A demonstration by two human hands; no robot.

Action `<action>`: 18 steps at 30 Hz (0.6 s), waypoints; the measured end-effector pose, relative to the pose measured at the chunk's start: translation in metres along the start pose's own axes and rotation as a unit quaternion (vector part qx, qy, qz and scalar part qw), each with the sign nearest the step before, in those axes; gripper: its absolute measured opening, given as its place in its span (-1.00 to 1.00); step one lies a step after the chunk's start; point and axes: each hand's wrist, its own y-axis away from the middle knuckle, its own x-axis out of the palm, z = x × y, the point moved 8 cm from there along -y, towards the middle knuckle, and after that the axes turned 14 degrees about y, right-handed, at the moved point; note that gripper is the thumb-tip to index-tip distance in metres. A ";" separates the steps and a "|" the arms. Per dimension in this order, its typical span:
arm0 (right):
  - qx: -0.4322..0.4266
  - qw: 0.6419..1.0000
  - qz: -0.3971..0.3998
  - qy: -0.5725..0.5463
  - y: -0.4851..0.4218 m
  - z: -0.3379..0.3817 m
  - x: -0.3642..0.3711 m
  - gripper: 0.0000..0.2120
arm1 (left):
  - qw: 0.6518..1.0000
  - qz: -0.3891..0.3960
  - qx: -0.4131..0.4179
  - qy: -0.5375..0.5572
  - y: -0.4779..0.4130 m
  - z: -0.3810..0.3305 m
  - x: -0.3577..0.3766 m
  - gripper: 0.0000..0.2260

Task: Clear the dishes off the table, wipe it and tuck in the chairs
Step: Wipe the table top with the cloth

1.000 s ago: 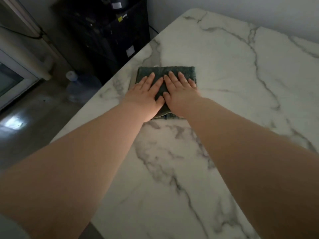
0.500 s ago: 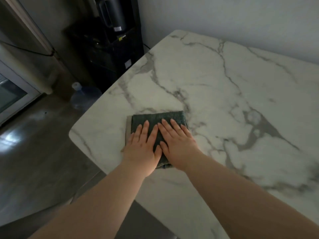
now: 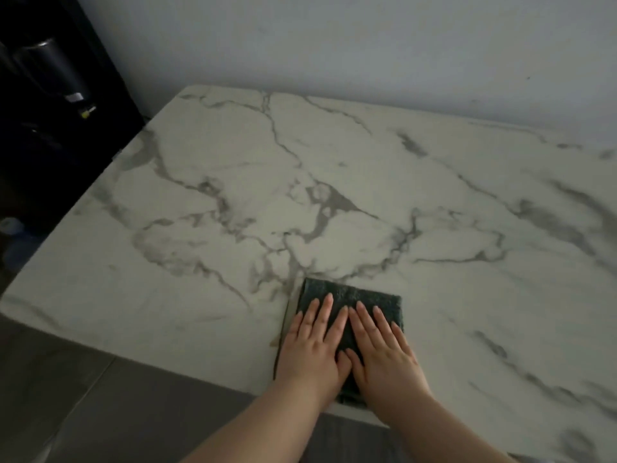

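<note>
The cloth, dark green and folded to a thick square, lies flat on the worktop, directly under both hands. Its far edge shows just beyond the fingertips, and its near end, between the two wrists, reaches the worktop's near edge. The left hand and the right hand lie side by side on it with the thumbs touching. Both are spread flat with straight fingers. They press on the cloth and do not grasp it. I judge that the wiping step is in hand. The cloth looks soft, light and limp, so it will not hold its shape alone. Its folded layers can slide one over another, and the marble-patterned surface seems smooth, so the whole pad should glide easily. For wiping, the best hold is this flat pressure of palms and fingers, spread over most of the square. To lift it, I would pinch the thick far edge ahead of the fingertips, or the side beyond the right hand's little finger, taking all layers together. The risk is that the near end slips off the edge toward the floor, below the left forearm.
</note>
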 end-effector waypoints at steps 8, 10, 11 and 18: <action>0.030 0.999 -0.016 -0.004 -0.103 -0.048 -0.019 -0.35 | 0.999 0.002 0.038 -0.031 -0.117 -0.018 -0.041 -0.25; 0.030 0.999 -0.034 -0.027 -0.134 -0.062 -0.026 -0.29 | 0.998 -0.012 0.040 -0.043 -0.153 -0.019 -0.050 -0.35; 0.037 0.998 -0.037 -0.029 -0.149 -0.070 -0.030 -0.28 | 0.998 -0.012 0.040 -0.043 -0.170 -0.021 -0.054 -0.40; 0.087 0.995 -0.039 -0.029 -0.241 -0.118 -0.047 -0.33 | 0.996 0.001 0.048 -0.069 -0.275 -0.032 -0.084 -0.42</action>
